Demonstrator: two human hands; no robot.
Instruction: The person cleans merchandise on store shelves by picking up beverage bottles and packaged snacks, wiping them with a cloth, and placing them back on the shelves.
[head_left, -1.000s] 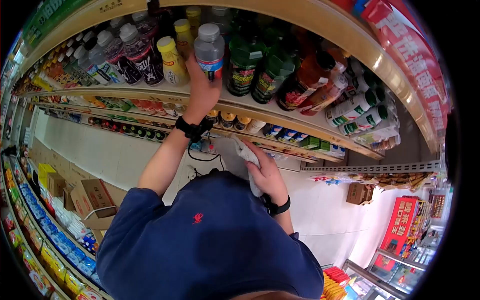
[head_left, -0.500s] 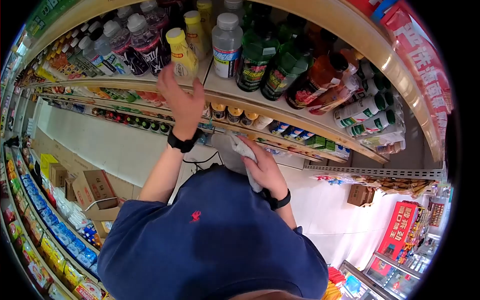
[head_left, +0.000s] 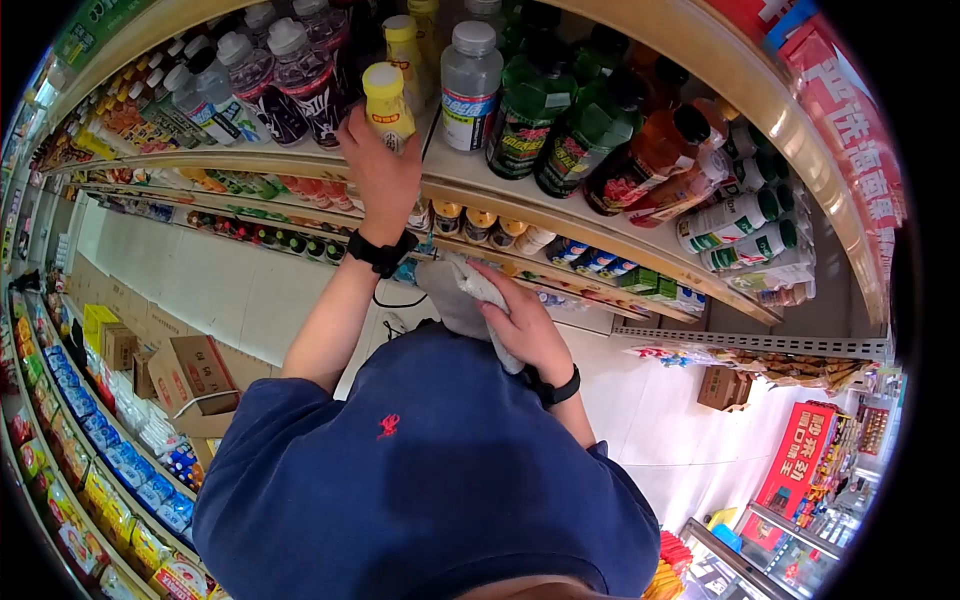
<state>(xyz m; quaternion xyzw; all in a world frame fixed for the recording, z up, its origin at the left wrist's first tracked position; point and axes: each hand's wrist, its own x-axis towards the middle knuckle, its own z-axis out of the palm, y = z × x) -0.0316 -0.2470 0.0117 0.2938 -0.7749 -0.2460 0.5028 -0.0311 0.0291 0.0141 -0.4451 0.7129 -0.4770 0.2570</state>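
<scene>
My left hand (head_left: 382, 168) is at the front of the shelf, its fingers closed around the lower part of a yellow bottle (head_left: 385, 92) with a yellow cap. Its far fingers are partly hidden by the bottle. Dark-labelled purple drink bottles (head_left: 308, 95) stand to the left of it. A clear bottle with a white cap (head_left: 470, 90) is to its right, and a second yellow bottle (head_left: 404, 48) is behind. Close to my chest, my right hand (head_left: 525, 325) grips a folded grey cloth (head_left: 462, 300), which hangs down below the fingers.
Green bottles (head_left: 533, 115) and a reddish-brown bottle (head_left: 650, 155) line the shelf further right, beside white bottles (head_left: 735, 222) lying on their sides. Lower shelves hold cans (head_left: 480, 225). Opened cardboard boxes (head_left: 195, 375) sit on the floor at left, near another stocked shelf (head_left: 130, 465).
My left hand has moved up to the yellow bottle and closed on it; before, it was open just below. My right hand still holds the cloth. The view has shifted slightly.
</scene>
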